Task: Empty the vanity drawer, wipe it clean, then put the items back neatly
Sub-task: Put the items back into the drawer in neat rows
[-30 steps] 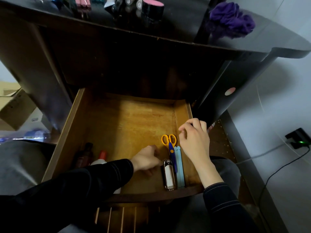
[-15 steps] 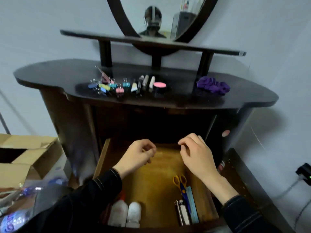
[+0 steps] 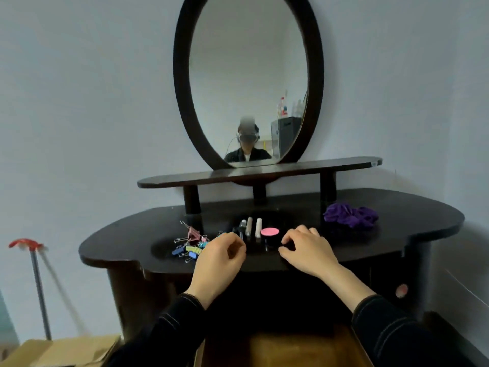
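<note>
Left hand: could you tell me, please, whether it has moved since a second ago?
Yes. The left hand has risen out of the drawer to the vanity top, beside the binder clips.

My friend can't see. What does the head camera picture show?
A person's left hand and right hand hover over a dark vanity top, near binder clips, small tubes and a pink-lidded pot. An oval mirror stands behind.

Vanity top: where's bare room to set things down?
Bare: left end of the vanity top beside the binder clips; right end past the purple scrunchie; the upper shelf. Crowded: centre, clips to pink-lidded jar, by the left hand and right hand.
</note>
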Demonstrator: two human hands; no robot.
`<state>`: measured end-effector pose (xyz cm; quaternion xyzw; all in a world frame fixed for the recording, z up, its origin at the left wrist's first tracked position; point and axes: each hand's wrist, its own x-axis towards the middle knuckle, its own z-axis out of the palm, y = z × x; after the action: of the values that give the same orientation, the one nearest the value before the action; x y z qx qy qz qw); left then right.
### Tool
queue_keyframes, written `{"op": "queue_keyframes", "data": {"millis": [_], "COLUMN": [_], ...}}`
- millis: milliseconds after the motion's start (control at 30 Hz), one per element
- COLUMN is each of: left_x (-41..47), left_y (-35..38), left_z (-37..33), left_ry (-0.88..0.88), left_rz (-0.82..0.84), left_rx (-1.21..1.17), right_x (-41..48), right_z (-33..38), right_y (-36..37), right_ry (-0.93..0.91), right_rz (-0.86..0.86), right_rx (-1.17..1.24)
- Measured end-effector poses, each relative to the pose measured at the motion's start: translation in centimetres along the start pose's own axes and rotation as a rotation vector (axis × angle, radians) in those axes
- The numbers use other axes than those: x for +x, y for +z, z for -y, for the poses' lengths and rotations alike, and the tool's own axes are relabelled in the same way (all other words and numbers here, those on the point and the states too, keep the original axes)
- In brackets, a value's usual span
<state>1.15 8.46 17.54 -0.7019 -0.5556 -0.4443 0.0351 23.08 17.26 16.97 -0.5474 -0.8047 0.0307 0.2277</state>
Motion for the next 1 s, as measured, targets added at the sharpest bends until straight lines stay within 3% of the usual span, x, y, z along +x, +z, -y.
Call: {"op": "queue_keyframes", "data": {"millis": [100,267,533,733,867,1000], "left_x": [2.1,4.9,6.2,6.3,6.5,6.5], "left_y": [0.6,2.0,3.0,3.1,3.3,3.2], "left_z": [1.3,3.2,4.6,5.0,5.5,5.5], "left_ry": [0.034,0.233,0.113,0.089,0.079,0.086], "left_rz": [0.038,0.057,0.111,0.104,0.117,0.115], "left_rx": [0.148,0.433,0.366,0.327,0.287,0.267], "right_x": [0.5,1.1,2.7,5.3,6.1,6.4], "right_z": [-0.4,-1.1,-0.2,2.3,2.1,1.2], "right_y": [0.1,0.0,0.2,1.2,1.9,1.9], "right_ry": [-0.006,0.003,0.112,0.016,0.015,0.135], "right_rz": [0.017,0.043,0.01,0.045,-0.006,-0.126], "right_rx": [0.033,0.146,0.222,0.291,0.246,0.253]}}
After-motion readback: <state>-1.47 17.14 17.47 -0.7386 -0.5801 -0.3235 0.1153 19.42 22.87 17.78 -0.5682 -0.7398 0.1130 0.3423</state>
